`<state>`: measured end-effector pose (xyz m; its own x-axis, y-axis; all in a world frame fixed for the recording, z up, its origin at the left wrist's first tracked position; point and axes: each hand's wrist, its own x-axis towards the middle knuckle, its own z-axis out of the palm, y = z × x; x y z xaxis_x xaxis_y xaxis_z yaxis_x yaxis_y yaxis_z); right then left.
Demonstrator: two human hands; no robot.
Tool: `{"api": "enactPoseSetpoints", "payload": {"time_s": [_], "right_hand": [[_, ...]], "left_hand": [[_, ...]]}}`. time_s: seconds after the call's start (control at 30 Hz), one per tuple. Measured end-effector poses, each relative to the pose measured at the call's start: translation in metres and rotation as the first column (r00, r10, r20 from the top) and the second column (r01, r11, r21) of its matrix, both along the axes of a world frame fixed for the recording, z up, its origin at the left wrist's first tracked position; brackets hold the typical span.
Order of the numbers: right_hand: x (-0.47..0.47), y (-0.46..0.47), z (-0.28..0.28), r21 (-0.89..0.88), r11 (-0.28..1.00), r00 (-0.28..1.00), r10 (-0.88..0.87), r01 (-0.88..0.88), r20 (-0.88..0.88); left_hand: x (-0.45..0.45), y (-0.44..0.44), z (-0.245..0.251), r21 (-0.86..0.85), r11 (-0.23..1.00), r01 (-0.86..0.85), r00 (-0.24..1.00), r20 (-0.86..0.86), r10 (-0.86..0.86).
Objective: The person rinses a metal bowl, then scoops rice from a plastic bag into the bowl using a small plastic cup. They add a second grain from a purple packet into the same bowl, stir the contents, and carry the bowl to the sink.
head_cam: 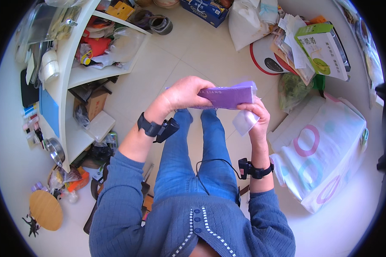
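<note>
A flat purple packet (pixel 226 97) bearing pale writing is held level in front of my legs, above the floor. My left hand (pixel 188 92) grips its left end, thumb along the near face and fingers over the top. At the other end, my right hand (pixel 257 110) pinches the lower right corner. A small translucent white piece of plastic (pixel 245 122) hangs below that corner, against the right palm. Thin clear film shows at the packet's upper right edge. Whatever lies behind the packet is hidden.
White shelves (pixel 98 75) stuffed with bags stand on the left. To the right, a cloth-covered box (pixel 328 151) with ring patterns stands near a red-rimmed white bucket (pixel 260 56) topped with papers and a green-white carton (pixel 323 53). A dark jar (pixel 160 25) and blue box (pixel 206 11) lie ahead.
</note>
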<state>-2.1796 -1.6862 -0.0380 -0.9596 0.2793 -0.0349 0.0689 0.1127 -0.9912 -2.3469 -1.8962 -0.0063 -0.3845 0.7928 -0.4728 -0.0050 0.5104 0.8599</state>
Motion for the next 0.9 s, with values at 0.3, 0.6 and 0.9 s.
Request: {"api": "enactPoseSetpoints", "payload": {"time_s": [0.3, 0.6, 0.9], "right_hand": [[-0.023, 0.049, -0.021, -0.268, 0.963, 0.999, -0.043, 0.04, -0.009], [0.037, 0.044, -0.09, -0.893, 0.351, 0.958, -0.055, 0.282, 0.282], [0.011, -0.008, -0.128, -0.937, -0.343, 0.995, -0.05, 0.069, 0.092]], "left_hand": [[0.014, 0.013, -0.034, -0.118, 0.913, -0.39, 0.476, 0.823, 0.31], [0.032, 0.015, -0.046, -0.195, 0.775, -0.602, 0.273, 0.861, 0.429], [0.035, 0.035, -0.048, -0.211, 0.73, -0.65, 0.194, 0.883, 0.427]]}}
